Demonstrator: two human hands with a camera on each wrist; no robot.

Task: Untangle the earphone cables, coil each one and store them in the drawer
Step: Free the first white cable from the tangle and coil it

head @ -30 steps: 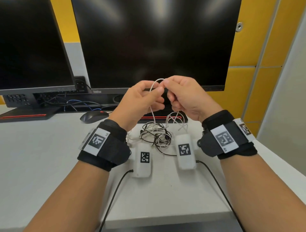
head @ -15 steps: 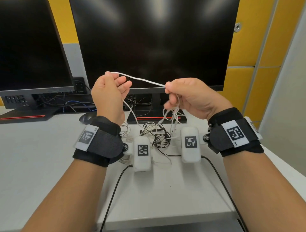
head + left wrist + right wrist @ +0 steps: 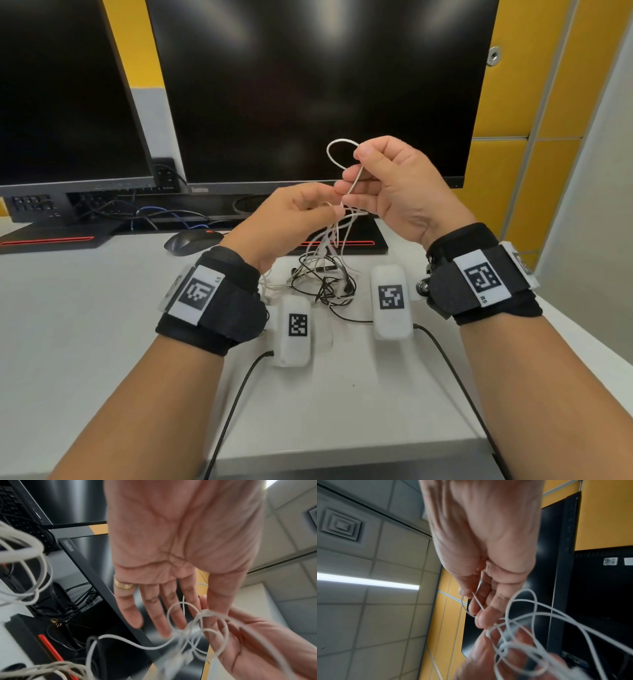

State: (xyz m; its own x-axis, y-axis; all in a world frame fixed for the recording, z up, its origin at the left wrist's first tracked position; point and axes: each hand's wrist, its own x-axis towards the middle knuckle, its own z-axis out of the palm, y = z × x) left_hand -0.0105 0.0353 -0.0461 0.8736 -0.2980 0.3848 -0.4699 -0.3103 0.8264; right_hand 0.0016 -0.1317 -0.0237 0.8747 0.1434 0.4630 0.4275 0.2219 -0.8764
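Hands raised above desk (image 3: 85, 342), before centre monitor (image 3: 308, 85). Right hand (image 3: 394, 192) curled, pinching white earphone cable (image 3: 337, 152) looped above thumb. Left hand (image 3: 291, 219) with fingers (image 3: 130, 609) straight, loosely spread, tips touching same cable at knot. Remaining black and white earphone tangle (image 3: 325, 281) lying on desk between wrists, strands rising to hands.
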